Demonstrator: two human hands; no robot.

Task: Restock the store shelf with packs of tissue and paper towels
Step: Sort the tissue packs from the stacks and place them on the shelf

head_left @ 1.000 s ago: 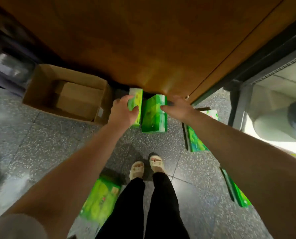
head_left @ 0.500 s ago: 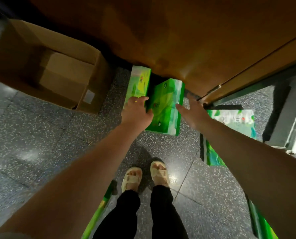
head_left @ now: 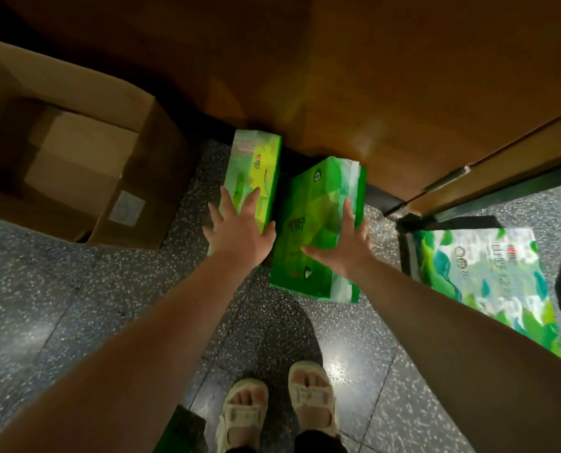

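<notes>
Two green tissue packs stand on the speckled floor against the base of a brown wooden shelf unit [head_left: 387,76]. My left hand [head_left: 240,230] lies with spread, straight fingers on the narrower left pack [head_left: 256,165]. My right hand [head_left: 341,246] rests flat, fingers straight, on the wider right pack [head_left: 315,204], which leans slightly. A larger green and white tissue pack [head_left: 488,276] lies flat on the floor to the right.
An open cardboard box [head_left: 76,152] sits on the floor at the left. A dark metal frame [head_left: 469,207] runs along the right beside the shelf unit. My sandalled feet [head_left: 279,407] stand below the packs, with another green pack's corner [head_left: 181,433] at the bottom edge.
The view has dropped closer to the floor. Both hands have gone from gripping the packs' edges to lying flat with straight fingers on their faces.
</notes>
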